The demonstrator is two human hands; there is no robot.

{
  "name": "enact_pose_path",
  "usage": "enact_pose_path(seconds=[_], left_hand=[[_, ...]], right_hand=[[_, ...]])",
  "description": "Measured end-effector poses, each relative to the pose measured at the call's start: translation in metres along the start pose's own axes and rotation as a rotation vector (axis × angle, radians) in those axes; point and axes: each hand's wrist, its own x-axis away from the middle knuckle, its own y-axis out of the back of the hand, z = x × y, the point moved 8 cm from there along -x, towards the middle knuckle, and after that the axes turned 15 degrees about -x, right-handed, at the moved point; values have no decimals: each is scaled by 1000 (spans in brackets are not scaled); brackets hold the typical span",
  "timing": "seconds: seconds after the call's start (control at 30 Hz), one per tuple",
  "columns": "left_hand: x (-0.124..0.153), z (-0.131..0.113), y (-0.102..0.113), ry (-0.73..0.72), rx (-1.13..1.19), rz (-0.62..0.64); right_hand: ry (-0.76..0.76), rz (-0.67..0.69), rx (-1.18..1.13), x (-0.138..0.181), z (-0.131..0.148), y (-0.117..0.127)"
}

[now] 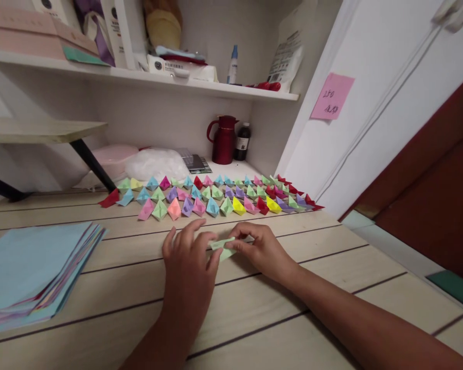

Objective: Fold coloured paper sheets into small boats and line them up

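A pale green folded paper boat (223, 246) is held just above the wooden tabletop, between my two hands. My right hand (263, 250) pinches its right end between thumb and fingers. At the left end, the thumb and index finger of my left hand (189, 254) close around the paper, while the other fingers of that hand are spread. Beyond my hands stand rows of small folded paper boats (212, 206) in green, blue, pink, purple, red and yellow.
A stack of coloured paper sheets (34, 262) lies on the left of the table (131, 303). Behind the boats are a dark red jug (224, 141), a dark bottle (242, 142) and a white plastic bag (156, 164). A shelf (139, 77) holds boxes above.
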Motion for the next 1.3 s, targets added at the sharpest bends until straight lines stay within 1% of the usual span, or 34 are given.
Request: enact_pose_path(seconds=[0.07, 0.1, 0.13, 0.17, 0.2, 0.23, 0.27, 0.3, 0.33, 0.4, 0.43, 0.5, 0.57, 0.63, 0.73, 0.87, 0.9, 1.0, 1.1, 1.2, 1.3], left_hand=[[0, 5, 7, 81, 74, -61], [1, 7, 7, 116, 145, -53], [2, 8, 2, 154, 242, -2], [4, 8, -7, 195, 358, 86], [8, 7, -20, 253, 484, 210], [15, 5, -36, 337, 621, 360], [22, 4, -49, 427, 745, 470], [27, 1, -58, 485, 855, 527], [29, -1, -63, 525, 937, 546], [28, 1, -68, 582, 1036, 530], [27, 3, -69, 605, 1075, 514], [22, 7, -68, 645, 1160, 482], [17, 9, -66, 662, 1239, 456], [13, 9, -64, 646, 1276, 433], [12, 7, -63, 629, 1283, 431], [19, 4, -56, 705, 1360, 433], [21, 3, -54, 726, 1365, 451], [23, -3, -51, 697, 1332, 565], [23, -1, -53, 690, 1288, 586], [26, 4, -61, 709, 1262, 598], [28, 8, -65, 750, 1258, 589]], right_hand=[[-93, -115, -167, -2, -14, 10], [-118, -167, -218, -3, -20, 15], [-124, -210, -239, -3, -23, 20], [-102, -246, -229, -4, -23, 25], [-59, -267, -195, -4, -19, 28], [7, -271, -137, -3, -11, 30], [90, -262, -63, -1, -1, 30], [191, -236, 24, 1, 12, 27], [300, -183, 122, 5, 26, 21], [490, -124, 264, 15, 48, 9], [555, -91, 316, 19, 55, 3], [647, -38, 392, 25, 63, -6], [685, -7, 444, 26, 64, -10], [692, -17, 479, 25, 62, -10], [685, -53, 503, 22, 59, -4], [668, -32, 523, 20, 55, -3], [670, -26, 529, 21, 54, -3], [688, -18, 541, 22, 54, -4], [691, 10, 541, 23, 54, -8], [671, 27, 529, 24, 54, -11], [607, 34, 446, 23, 53, -10]])
